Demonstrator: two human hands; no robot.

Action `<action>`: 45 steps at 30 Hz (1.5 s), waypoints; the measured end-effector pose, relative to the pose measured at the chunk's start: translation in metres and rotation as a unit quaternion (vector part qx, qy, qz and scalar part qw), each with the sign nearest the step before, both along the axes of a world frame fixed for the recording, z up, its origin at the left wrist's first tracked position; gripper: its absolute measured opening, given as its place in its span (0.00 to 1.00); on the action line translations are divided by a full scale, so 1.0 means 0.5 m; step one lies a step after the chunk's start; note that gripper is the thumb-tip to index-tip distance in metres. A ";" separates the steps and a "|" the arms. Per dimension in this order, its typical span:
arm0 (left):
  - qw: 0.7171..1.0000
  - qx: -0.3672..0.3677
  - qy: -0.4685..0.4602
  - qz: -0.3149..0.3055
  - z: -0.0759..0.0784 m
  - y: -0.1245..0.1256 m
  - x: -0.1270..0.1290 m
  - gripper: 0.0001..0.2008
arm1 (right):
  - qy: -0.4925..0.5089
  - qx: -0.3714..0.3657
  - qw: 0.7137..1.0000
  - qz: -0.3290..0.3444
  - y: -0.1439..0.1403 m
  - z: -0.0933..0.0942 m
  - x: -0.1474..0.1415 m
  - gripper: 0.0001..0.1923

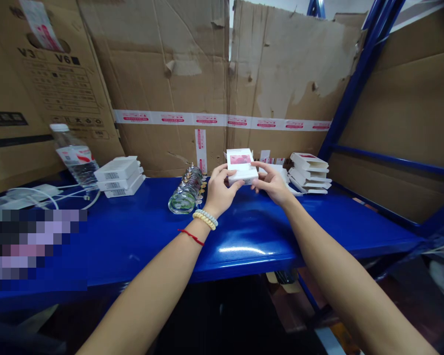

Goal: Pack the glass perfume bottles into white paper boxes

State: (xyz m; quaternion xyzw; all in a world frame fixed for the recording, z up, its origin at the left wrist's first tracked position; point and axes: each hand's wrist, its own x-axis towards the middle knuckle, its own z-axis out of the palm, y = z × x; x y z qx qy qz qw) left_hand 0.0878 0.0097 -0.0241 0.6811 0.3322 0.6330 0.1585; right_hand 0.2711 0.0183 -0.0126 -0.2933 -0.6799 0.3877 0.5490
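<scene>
Both hands are closed on one small white box [241, 166], held just above the blue shelf [244, 236] near its rear edge. The left hand [218, 190] grips the box's left side, thumb up against the near face and fingers wrapped behind. The right hand [272, 185] grips the right side, index finger laid along the top edge and thumb at the lower corner. The box carries a pink-red panel on its upper face and sits roughly level between the two hands.

The left wrist wears a beaded bracelet [205, 218] and, further down the forearm, a red string [191, 236].

Just left of the left hand, a row of clear glass items [187, 193] lies on the shelf, close to the hand but apart from it. Behind and right of the right hand stands a stack of flat white cartons [310, 172]; whether the hand touches the nearest of them cannot be told. Well to the left, a second stack of white boxes [119, 176] rests on the shelf, with a plastic water bottle [74, 158] beside it and white cables [40, 195] beyond. Worn cardboard sheets [170, 74] with taped seams back the shelf.
</scene>
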 end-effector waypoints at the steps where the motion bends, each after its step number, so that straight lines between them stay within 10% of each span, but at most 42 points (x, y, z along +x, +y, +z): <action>1: 1.000 0.000 -0.002 0.002 0.000 0.001 0.000 0.11 | -0.008 0.001 1.000 -0.001 0.000 0.000 0.000 0.37; 14: 0.998 -0.033 0.043 0.010 -0.015 0.017 -0.002 0.07 | 0.008 -0.015 1.000 -0.021 0.009 -0.003 -0.002 0.17; 21: 0.985 -0.160 0.062 0.021 -0.022 0.022 -0.008 0.32 | -0.107 -0.020 0.992 -0.057 0.013 -0.007 -0.003 0.12; 28: 0.943 -0.214 0.243 0.082 -0.009 0.005 -0.012 0.15 | -0.099 0.050 0.982 -0.152 0.017 -0.002 0.001 0.07; 34: 0.928 -0.192 0.278 0.159 -0.012 0.006 -0.012 0.18 | -0.258 0.021 0.845 -0.469 0.026 0.004 0.058 0.16; 39: 0.927 -0.195 0.261 0.188 -0.016 0.001 -0.014 0.29 | -0.483 -0.097 0.759 -0.425 0.028 -0.011 0.064 0.18; 45: 0.943 -0.165 0.227 0.180 -0.028 0.003 -0.013 0.42 | -0.483 -0.107 0.738 -0.459 0.024 -0.013 0.047 0.13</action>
